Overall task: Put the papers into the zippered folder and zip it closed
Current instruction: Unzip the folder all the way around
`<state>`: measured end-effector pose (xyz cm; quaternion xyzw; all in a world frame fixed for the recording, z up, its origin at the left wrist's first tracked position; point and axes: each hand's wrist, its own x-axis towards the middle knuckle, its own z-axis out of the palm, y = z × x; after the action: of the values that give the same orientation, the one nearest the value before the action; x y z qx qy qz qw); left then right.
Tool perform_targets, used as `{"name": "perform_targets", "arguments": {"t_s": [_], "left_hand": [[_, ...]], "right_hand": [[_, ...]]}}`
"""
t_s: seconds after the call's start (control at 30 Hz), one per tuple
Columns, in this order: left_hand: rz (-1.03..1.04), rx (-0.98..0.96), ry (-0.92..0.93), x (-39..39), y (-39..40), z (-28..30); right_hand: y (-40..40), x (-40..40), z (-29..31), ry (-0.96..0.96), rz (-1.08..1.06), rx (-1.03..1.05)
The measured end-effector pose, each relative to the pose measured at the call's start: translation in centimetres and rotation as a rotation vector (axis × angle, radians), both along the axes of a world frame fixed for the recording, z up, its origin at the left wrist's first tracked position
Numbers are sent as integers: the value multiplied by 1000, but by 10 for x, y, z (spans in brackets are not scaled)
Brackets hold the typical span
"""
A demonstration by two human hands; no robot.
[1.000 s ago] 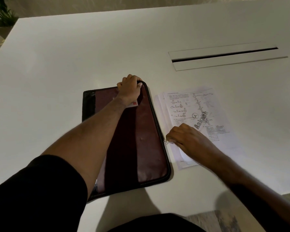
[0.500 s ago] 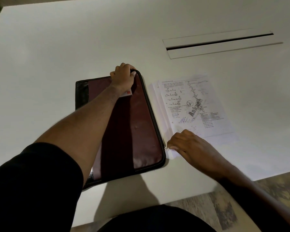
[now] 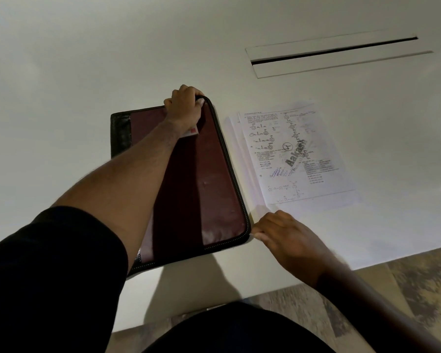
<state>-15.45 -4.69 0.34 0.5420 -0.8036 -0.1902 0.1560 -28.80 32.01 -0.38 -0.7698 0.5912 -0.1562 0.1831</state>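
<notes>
A dark maroon zippered folder [image 3: 209,179] with a black spine lies flat on the white table. My left hand [image 3: 185,108] grips its far right corner, fingers curled over the edge. My right hand [image 3: 283,233] is at the folder's near right corner and pinches the small zipper pull there. A stack of printed papers [image 3: 290,154] with chemistry diagrams lies on the table just right of the folder, outside it. My left forearm hides part of the folder's cover.
The white table [image 3: 87,72] has a long cable slot [image 3: 334,50] with a lid at the far right. The table's near edge runs just behind my right wrist; patterned floor [image 3: 405,289] shows below it.
My right hand has slid toward me along the folder's right edge with the zipper pull, from mid-edge to the near corner. My left hand has kept its grip on the far corner.
</notes>
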Motion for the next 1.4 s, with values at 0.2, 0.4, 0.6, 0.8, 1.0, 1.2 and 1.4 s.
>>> {"name": "perform_targets", "arguments": {"t_s": [0.2, 0.4, 0.6, 0.8, 1.0, 1.2, 1.4], "left_hand": [[9, -7, 21, 0, 0, -3], [7, -10, 100, 2, 5, 0], [-104, -41, 259, 11, 61, 11], [-210, 7, 256, 35, 165, 7], [-313, 54, 249, 75, 242, 5], [-380, 45, 300, 101, 285, 9], [-522, -143, 87, 104, 302, 1]], "right_hand": [[15, 16, -8, 132, 75, -246], [24, 28, -1, -147, -159, -122], [28, 34, 10, -216, -244, -38], [29, 35, 8, -250, -265, -13], [30, 35, 6, -277, -284, 12], [28, 35, 0, -344, -367, 92], [25, 35, 0, -448, -420, 156]]}}
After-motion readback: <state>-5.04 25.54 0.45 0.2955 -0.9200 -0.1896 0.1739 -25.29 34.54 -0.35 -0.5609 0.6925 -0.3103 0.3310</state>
